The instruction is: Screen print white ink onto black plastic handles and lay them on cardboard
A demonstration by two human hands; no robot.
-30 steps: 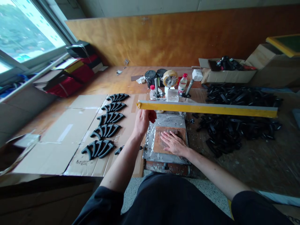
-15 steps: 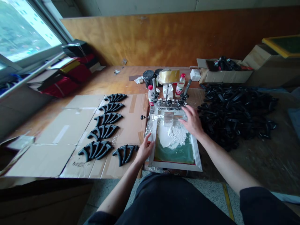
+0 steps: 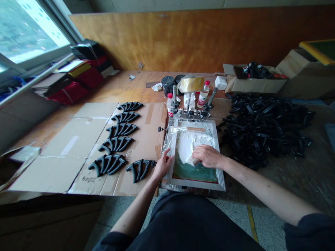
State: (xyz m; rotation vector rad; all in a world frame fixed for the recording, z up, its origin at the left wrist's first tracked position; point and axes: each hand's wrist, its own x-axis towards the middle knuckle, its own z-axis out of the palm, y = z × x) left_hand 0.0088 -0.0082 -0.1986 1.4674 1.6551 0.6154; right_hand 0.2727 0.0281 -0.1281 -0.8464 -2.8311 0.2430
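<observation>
A silk-screen printing frame (image 3: 195,185) lies flat, its green mesh (image 3: 195,173) smeared with thick white ink (image 3: 187,148). My right hand (image 3: 208,157) sits over the ink, shut around a small pale scraper (image 3: 195,161) that is mostly hidden by my fingers. My left hand (image 3: 163,164) grips the frame's left edge near the front corner. Just left of it lies a black forked moulded piece (image 3: 140,170) on the cardboard. Several more such pieces (image 3: 115,144) stand in rows beyond it.
Hinge clamps (image 3: 191,113) hold the frame's far edge. Behind them stand ink tins (image 3: 168,85), a tape roll (image 3: 192,84) and plastic bottles (image 3: 203,94). A large heap of black pieces (image 3: 261,132) lies to the right, and a cardboard box (image 3: 253,83) stands behind it.
The frame has swung down from raised to flat, covering the brown board beneath. My right hand has moved from that board onto the inked mesh, and my left hand has moved to the frame's edge.
</observation>
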